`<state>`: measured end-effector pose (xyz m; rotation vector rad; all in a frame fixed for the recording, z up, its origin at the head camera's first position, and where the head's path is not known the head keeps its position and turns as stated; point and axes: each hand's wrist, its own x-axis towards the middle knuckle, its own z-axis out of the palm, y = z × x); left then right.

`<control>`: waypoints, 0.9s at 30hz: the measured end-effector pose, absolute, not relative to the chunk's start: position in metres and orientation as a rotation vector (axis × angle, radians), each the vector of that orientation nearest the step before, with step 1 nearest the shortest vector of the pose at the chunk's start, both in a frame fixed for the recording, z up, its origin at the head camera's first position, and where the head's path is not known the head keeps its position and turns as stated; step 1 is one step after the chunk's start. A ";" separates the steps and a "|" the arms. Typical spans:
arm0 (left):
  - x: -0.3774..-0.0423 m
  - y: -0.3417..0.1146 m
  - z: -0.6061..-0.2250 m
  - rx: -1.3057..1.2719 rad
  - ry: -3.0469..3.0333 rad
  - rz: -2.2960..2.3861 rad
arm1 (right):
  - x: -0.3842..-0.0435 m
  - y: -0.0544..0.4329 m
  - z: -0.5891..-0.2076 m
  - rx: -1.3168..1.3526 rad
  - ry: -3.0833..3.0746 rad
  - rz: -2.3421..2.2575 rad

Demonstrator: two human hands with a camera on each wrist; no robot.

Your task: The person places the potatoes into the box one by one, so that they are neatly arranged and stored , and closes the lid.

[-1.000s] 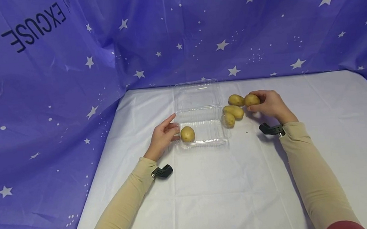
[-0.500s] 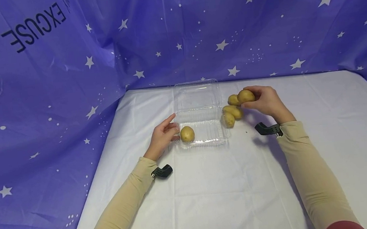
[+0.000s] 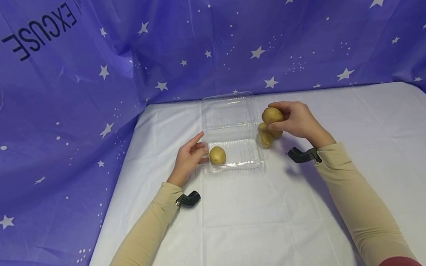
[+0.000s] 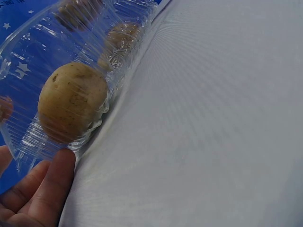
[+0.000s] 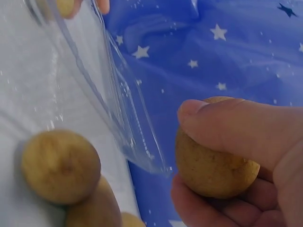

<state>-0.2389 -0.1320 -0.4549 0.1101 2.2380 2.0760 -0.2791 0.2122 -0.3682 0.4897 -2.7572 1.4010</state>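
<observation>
**One potato in your right hand, one in the box, more beside it**

So your right hand (image 3: 292,119) has a potato (image 3: 272,115) pinched between thumb and fingers, thumb lying across one side of it. In the head view it's near the back right of the clear container (image 3: 242,150), outside it, and the right wrist view shows bare backdrop around most of it.

Your left hand (image 3: 189,161) is fairly relaxed, fingers spread against the container's left end wall. From the left wrist you can see a fingertip right at the plastic, just by the second potato (image 3: 217,155). That one sits inside the base, at its left end toward you. The lid (image 3: 229,110) is folded back, away from you.

The loose potatoes (image 5: 61,165) are bunched just off the container's right side. Your right wrist view catches three on the cloth, though the last is only an edge; from the head, your hand covers part of the bunch. I can't tell if the closest one touches the plastic.

Everything's on a white cloth (image 3: 251,215), with a purple-blue star backdrop (image 3: 226,33) behind and to the left. You've got beige sleeves (image 3: 152,226) and a black wrist mount (image 3: 189,199) on each arm.
</observation>
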 end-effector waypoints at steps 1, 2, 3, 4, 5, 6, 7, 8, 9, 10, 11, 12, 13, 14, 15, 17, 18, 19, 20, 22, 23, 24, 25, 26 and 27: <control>-0.239 -0.132 -0.455 0.109 2.241 2.073 | -0.278 0.210 -0.368 0.494 -2.764 1.408; -0.239 -0.132 -0.455 0.108 2.244 2.071 | -0.278 0.207 -0.368 0.501 -2.772 1.406; -0.239 -0.132 -0.455 0.106 2.245 2.068 | -0.277 0.205 -0.368 0.509 -2.778 1.407; -0.239 -0.132 -0.455 0.105 2.247 2.066 | -0.276 0.203 -0.368 0.518 -2.784 1.403; -0.238 -0.132 -0.455 0.105 2.247 2.066 | -0.276 0.201 -0.368 0.524 -2.788 1.401; -0.238 -0.132 -0.455 0.103 2.245 2.067 | -0.275 0.198 -0.369 0.530 -2.791 1.397; -0.238 -0.132 -0.454 0.102 2.242 2.070 | -0.274 0.196 -0.369 0.539 -2.796 1.389; -0.238 -0.132 -0.454 0.103 2.241 2.071 | -0.273 0.194 -0.369 0.554 -2.800 1.381; -0.238 -0.132 -0.453 0.102 2.237 2.074 | -0.272 0.192 -0.370 0.568 -2.804 1.377; -0.237 -0.131 -0.453 0.100 2.235 2.076 | -0.272 0.190 -0.370 0.583 -2.808 1.374; -0.237 -0.131 -0.452 0.097 2.231 2.078 | -0.271 0.188 -0.371 0.597 -2.809 1.376; -0.237 -0.131 -0.452 0.096 2.227 2.081 | -0.270 0.186 -0.371 0.612 -2.810 1.377; -0.237 -0.131 -0.452 0.099 2.222 2.085 | -0.270 0.184 -0.372 0.630 -2.807 1.373; -0.237 -0.131 -0.452 0.100 2.220 2.086 | -0.269 0.182 -0.372 0.647 -2.802 1.375; -0.237 -0.131 -0.452 0.099 2.218 2.087 | -0.268 0.180 -0.372 0.659 -2.795 1.376; -0.238 -0.131 -0.453 0.105 2.216 2.090 | -0.266 0.177 -0.373 0.678 -2.780 1.366; -0.238 -0.131 -0.453 0.108 2.216 2.092 | -0.265 0.175 -0.374 0.687 -2.773 1.347; -0.238 -0.131 -0.454 0.111 2.217 2.092 | -0.265 0.173 -0.374 0.696 -2.769 1.323; -0.238 -0.132 -0.454 0.112 2.220 2.091 | -0.264 0.171 -0.374 0.708 -2.764 1.294; -0.239 -0.132 -0.454 0.115 2.219 2.095 | -0.262 0.167 -0.375 0.739 -2.760 1.265; -0.239 -0.132 -0.454 0.118 2.219 2.094 | -0.262 0.165 -0.376 0.761 -2.759 1.260; -0.239 -0.132 -0.455 0.120 2.222 2.092 | -0.261 0.163 -0.377 0.792 -2.754 1.260; -0.239 -0.132 -0.455 0.121 2.224 2.091 | -0.260 0.161 -0.378 0.815 -2.754 1.259; -0.239 -0.132 -0.454 0.122 2.225 2.091 | -0.259 0.159 -0.378 0.839 -2.753 1.263; -0.239 -0.132 -0.454 0.123 2.227 2.089 | -0.259 0.157 -0.379 0.857 -2.753 1.275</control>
